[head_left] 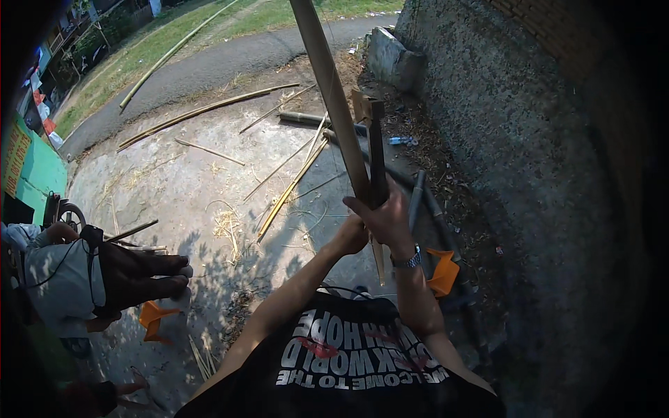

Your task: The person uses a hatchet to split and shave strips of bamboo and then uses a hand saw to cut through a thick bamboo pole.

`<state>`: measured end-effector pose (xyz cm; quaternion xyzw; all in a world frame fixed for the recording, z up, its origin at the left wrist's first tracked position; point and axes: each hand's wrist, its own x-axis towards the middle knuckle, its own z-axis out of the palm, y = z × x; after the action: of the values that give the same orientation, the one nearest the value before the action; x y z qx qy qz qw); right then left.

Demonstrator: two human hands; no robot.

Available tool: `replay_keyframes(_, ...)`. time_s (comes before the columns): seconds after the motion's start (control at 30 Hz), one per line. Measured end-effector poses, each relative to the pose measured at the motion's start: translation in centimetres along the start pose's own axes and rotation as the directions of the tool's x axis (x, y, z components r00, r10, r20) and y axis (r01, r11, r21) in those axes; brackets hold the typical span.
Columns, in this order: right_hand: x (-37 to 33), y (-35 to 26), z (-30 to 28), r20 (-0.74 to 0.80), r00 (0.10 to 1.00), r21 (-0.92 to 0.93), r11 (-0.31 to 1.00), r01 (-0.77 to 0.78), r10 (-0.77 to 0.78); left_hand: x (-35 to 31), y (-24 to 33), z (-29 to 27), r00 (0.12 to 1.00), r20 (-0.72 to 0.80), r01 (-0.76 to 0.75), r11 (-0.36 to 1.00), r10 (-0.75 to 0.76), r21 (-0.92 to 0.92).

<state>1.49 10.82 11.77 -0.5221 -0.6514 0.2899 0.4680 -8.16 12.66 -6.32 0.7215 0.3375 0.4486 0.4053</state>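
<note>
Outdoors, I watch the right hand (390, 219) clamp around a dark shaft (377, 150) beside a bamboo pole (336, 104). Whether the left hand (350, 235), just below, grips too, I cannot tell.

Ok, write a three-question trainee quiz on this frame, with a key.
1. True or false: the right hand is the one with a watch at its wrist.
2. Which rises from between the two hands: A) a folding ladder, B) a long pole, C) a garden hose?
3. Fill in: the rough wall stands on the person's ____ side.
Key: 1 true; 2 B; 3 right.
</note>
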Motion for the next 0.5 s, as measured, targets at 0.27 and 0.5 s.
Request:
replay_keyframes(0.27, -1.1, 1.4, 1.4, -0.110, 0.992, -0.059, 0.996, 0.063, -0.069, -3.1, 3.7, -8.7, 0.952, 0.030, 0.295, 0.891, -0.304, -0.346)
replay_keyframes(0.5, -4.0, 4.5, 2.9, -0.104, 0.993, -0.128, 0.991, 0.038, -0.051, 2.3, 14.6, -17.2, 0.727, -0.686, -0.257, 0.938, 0.029, -0.232)
